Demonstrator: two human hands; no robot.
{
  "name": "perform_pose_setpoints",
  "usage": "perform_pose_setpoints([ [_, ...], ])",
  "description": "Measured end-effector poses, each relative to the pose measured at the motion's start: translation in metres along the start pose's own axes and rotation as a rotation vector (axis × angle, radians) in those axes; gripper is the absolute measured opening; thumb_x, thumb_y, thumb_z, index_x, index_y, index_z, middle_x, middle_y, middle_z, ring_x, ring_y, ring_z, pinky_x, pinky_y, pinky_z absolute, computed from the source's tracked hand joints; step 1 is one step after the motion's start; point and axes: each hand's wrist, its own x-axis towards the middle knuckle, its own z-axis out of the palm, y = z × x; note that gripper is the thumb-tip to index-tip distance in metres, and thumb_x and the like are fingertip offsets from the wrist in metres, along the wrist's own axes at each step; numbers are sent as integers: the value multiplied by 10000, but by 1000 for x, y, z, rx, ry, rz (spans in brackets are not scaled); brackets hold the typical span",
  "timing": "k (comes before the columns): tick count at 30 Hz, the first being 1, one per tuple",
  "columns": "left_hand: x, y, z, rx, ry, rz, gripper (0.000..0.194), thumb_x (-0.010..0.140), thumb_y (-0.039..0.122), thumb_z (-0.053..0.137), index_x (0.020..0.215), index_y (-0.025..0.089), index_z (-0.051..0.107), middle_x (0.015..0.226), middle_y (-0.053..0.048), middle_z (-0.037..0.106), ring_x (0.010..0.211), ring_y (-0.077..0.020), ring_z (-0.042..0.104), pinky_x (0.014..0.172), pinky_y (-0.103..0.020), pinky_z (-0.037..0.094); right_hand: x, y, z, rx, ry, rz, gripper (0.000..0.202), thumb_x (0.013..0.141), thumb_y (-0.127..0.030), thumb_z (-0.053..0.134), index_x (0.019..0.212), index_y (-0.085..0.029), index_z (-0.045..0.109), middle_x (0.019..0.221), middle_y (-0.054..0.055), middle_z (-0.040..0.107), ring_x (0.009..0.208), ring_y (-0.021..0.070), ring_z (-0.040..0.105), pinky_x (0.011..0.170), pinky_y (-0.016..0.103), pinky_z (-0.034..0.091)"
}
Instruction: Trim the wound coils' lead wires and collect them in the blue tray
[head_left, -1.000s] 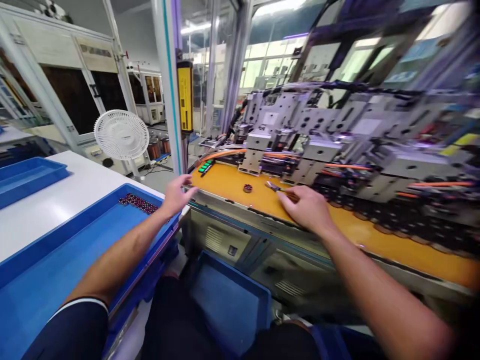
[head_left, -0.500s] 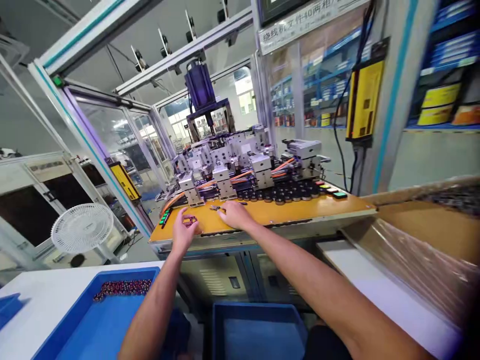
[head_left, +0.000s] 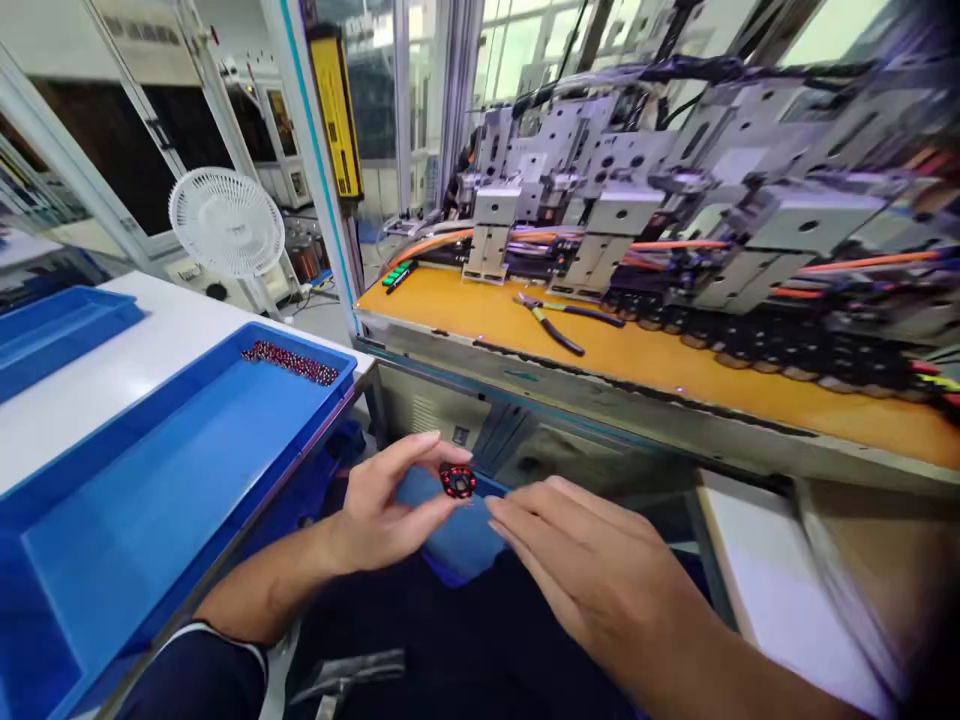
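Observation:
In front of my lap, my left hand (head_left: 405, 500) pinches a small round wound stator (head_left: 458, 481) between thumb and fingertips. Its dark core has red windings around an open centre. My right hand (head_left: 581, 545) hovers just right of the stator, apart from it. The right fingers are pressed together and turned mostly away, so whatever lies between their tips is hidden. Pliers with dark handles (head_left: 553, 326) lie on the orange worktop (head_left: 465, 310) beyond both hands, beside another dark-and-yellow handled tool (head_left: 589, 314).
A blue tray (head_left: 172, 450) on the white table at left holds several rows of small red-and-dark stators (head_left: 292, 362). Behind the worktop stands a winding machine (head_left: 622, 210) with a row of black round parts (head_left: 750, 345). A white fan (head_left: 227, 222) stands far left.
Both hands have come back from the worktop towards my body, the left carrying the stator. My right hand has left the pliers on the worktop. The view has turned left and down.

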Motion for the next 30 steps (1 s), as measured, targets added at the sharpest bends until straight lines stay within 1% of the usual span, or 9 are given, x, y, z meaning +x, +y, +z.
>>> perform_pose_setpoints([
  [4, -1, 4, 2, -84, 18, -69, 804, 720, -15, 735, 1411, 231, 406, 1090, -91, 723, 959, -168, 703, 821, -257, 603, -20, -10, 10, 90, -116, 97, 208, 931, -152, 477, 887, -215, 670, 640, 27, 619, 530, 153, 499, 512, 306, 405],
  [9, -4, 6, 3, -237, 50, -245, 771, 716, 9, 759, 1374, 248, 434, 1076, -77, 723, 932, -161, 711, 800, -245, 609, -31, -9, 8, 386, -179, 201, 135, 915, -189, 578, 964, -271, 673, 614, -22, 610, 536, 128, 548, 558, 268, 450],
  [11, -6, 7, 3, -266, 27, -255, 771, 726, 12, 753, 1382, 249, 423, 1089, -84, 720, 931, -163, 711, 805, -253, 611, -27, -6, 7, 534, -189, 321, 83, 866, -256, 676, 949, -268, 680, 646, -25, 629, 561, 123, 573, 561, 250, 463],
  [14, -7, 10, 5, -282, -38, -242, 772, 761, 3, 713, 1413, 263, 389, 1127, -91, 710, 976, -172, 701, 833, -272, 608, -16, -1, 12, 774, -68, 615, 220, 761, -390, 773, 879, -237, 669, 737, 4, 635, 672, 153, 600, 613, 261, 481],
  [16, -8, 11, 7, -301, -75, -223, 775, 775, -11, 689, 1428, 265, 377, 1152, -92, 697, 1008, -169, 688, 860, -272, 598, -10, -3, 22, 957, 9, 787, 231, 773, -406, 751, 813, -216, 625, 749, 4, 600, 702, 148, 576, 635, 258, 469],
  [18, -9, 11, 9, -320, -79, -210, 779, 768, -24, 687, 1427, 263, 386, 1145, -84, 692, 1002, -159, 682, 868, -262, 589, -8, -8, 36, 1147, 49, 878, 236, 827, -400, 703, 770, -207, 581, 742, -9, 565, 700, 124, 538, 645, 242, 444],
  [23, -13, 5, 7, -404, -15, -321, 762, 754, 3, 719, 1398, 276, 415, 1113, -71, 687, 901, -127, 690, 816, -229, 591, -23, -21, 65, 1364, 306, 995, 304, 909, -439, 602, 733, -201, 530, 696, -25, 491, 669, 114, 465, 662, 249, 412],
  [27, -16, 6, 5, -440, -70, -342, 782, 761, -12, 705, 1413, 291, 397, 1138, -75, 692, 921, -125, 686, 851, -238, 579, -27, -20, 62, 1345, 254, 969, 185, 889, -403, 647, 874, -232, 579, 820, -14, 534, 776, 124, 499, 724, 242, 419],
  [30, -17, 8, 7, -474, -104, -379, 778, 772, -35, 681, 1414, 303, 400, 1166, -77, 691, 977, -141, 685, 878, -257, 576, -23, -23, 57, 1373, 209, 974, 188, 884, -385, 657, 844, -222, 571, 839, -9, 527, 801, 130, 491, 739, 247, 413],
])
